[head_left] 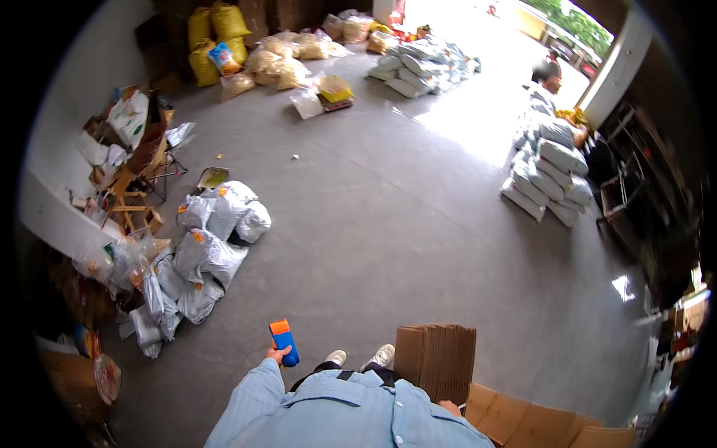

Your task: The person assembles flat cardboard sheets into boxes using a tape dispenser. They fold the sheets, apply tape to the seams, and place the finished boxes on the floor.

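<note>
A smooth grey floor takes up most of the room around me, running out to a wide, bright doorway at the far right. A white wall stands on my left. Grey sacks are piled high on the right, near the doorway, and a person is beyond them. Silvery bags lie heaped on my left, and a lower pile of sacks sits at the far side, left of the doorway. Pale, see-through bags and yellow sacks fill the far left.

Close by, just right of my shoes, stands a tight row of folded cartons, with loose cardboard spread to its right.

The blue tool is in my left hand, out in front of me to the left, over bare floor, its orange end pointing away from me. My fingers are closed on its blue body. My right hand is low beside the cartons and the cardboard, partly hidden by my sleeve; I cannot tell whether its fingers grip anything.
</note>
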The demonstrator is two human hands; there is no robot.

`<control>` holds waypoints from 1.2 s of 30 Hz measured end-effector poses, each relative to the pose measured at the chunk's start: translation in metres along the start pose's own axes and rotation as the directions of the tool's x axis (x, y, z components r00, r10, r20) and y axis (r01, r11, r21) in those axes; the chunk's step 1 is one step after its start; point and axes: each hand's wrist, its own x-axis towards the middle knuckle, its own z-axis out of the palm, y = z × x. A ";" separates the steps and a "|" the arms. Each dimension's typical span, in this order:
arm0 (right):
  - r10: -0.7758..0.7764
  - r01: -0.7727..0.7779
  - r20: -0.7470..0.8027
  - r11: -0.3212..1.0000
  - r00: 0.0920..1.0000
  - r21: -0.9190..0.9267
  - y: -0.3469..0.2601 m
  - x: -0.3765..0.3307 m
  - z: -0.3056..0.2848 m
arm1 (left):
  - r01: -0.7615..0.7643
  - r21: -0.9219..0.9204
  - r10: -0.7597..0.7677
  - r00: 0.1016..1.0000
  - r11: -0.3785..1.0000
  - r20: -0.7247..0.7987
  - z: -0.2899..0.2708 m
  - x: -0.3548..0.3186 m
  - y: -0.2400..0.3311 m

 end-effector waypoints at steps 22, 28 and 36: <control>0.043 -0.019 -0.258 0.995 0.965 0.096 0.031 -0.008 -0.034 | 0.007 0.167 -0.042 0.978 0.986 0.202 0.010 0.025 0.053; 0.050 -0.034 -0.216 0.997 0.975 0.074 0.058 -0.017 -0.066 | -0.090 -0.004 0.085 0.935 0.996 0.344 0.047 -0.029 0.085; 0.062 -0.049 -0.177 0.996 0.982 0.074 0.076 -0.018 -0.088 | 0.004 0.130 -0.040 0.960 0.992 0.278 0.049 -0.043 0.064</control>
